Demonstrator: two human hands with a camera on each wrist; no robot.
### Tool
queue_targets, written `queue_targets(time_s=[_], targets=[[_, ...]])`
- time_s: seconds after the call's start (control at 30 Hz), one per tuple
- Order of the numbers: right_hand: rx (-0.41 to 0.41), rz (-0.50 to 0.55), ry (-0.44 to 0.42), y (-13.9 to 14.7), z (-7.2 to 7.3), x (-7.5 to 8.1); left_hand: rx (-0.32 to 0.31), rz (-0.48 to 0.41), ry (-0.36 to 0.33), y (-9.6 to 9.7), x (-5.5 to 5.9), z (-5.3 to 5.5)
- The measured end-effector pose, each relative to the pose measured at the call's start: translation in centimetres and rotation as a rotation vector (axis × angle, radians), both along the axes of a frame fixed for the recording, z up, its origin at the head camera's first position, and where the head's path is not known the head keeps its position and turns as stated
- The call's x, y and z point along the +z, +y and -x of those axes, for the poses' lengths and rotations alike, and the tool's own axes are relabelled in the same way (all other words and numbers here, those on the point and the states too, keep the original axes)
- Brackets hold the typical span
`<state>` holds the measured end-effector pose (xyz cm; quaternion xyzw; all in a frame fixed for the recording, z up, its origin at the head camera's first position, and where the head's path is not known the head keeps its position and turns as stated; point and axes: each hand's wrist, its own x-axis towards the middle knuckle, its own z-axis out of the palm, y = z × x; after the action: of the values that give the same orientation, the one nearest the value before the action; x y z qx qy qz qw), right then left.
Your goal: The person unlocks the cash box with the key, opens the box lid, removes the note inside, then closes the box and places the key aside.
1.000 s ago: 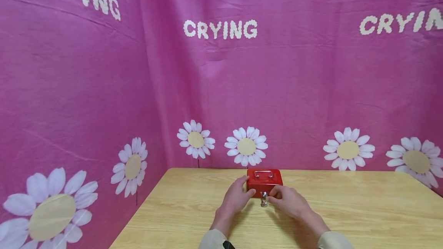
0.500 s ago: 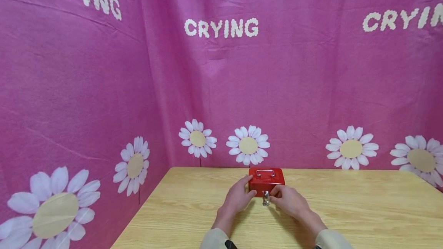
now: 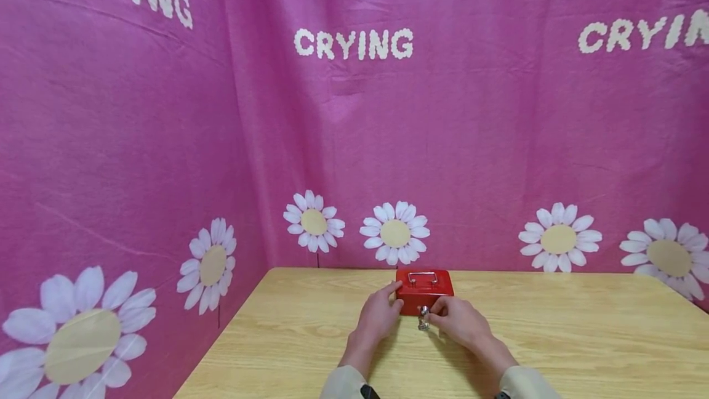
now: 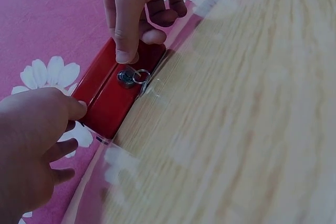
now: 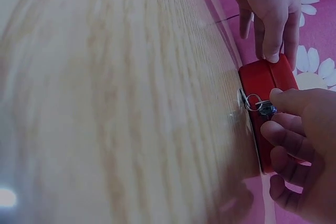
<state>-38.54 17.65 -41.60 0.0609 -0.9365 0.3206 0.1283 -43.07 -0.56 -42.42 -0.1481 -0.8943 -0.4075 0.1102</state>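
Observation:
A small red cash box (image 3: 423,290) with a metal carrying handle on its lid stands on the wooden table, lid down. My left hand (image 3: 378,316) holds its left end, thumb at the near corner and fingers along the side. At the lock (image 5: 268,110) on the box's front, my right hand (image 3: 462,320) pinches the key between thumb and forefinger; the fingertips partly hide it. From it hangs a key ring (image 4: 140,77) with another key, low over the tabletop. In the right wrist view the right hand's other fingers are loosely curled.
The wood-grain table (image 3: 554,337) ends just behind the box. Beyond and to the left hangs a pink-purple curtain (image 3: 443,140) printed with white daisies and lettering. Beige sleeves (image 3: 343,382) cover both forearms.
The left thumb has drawn back slightly toward the box's left edge. The right fingers and the hanging key ring have shifted a little at the lock. The box stays in place.

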Motion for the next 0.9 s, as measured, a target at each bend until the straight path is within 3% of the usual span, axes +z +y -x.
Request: queue_targets(time_s=[0.23,0.47,0.63,0.9], targets=[[-0.001,0.004,0.001,0.1,0.0,0.0,0.001,0.004,0.035,0.1,-0.2,0.1],[-0.003,0.015,-0.006,-0.9,0.4,-0.7,0.000,-0.039,-0.026,-0.6,-0.8,-0.1],[0.010,0.056,-0.039,-1.9,0.7,-1.4,0.002,-0.049,-0.023,-1.3,-1.2,-0.4],[-0.020,0.061,-0.049,-1.1,0.6,-0.8,-0.036,-0.057,-0.021,-0.3,-0.9,-0.2]])
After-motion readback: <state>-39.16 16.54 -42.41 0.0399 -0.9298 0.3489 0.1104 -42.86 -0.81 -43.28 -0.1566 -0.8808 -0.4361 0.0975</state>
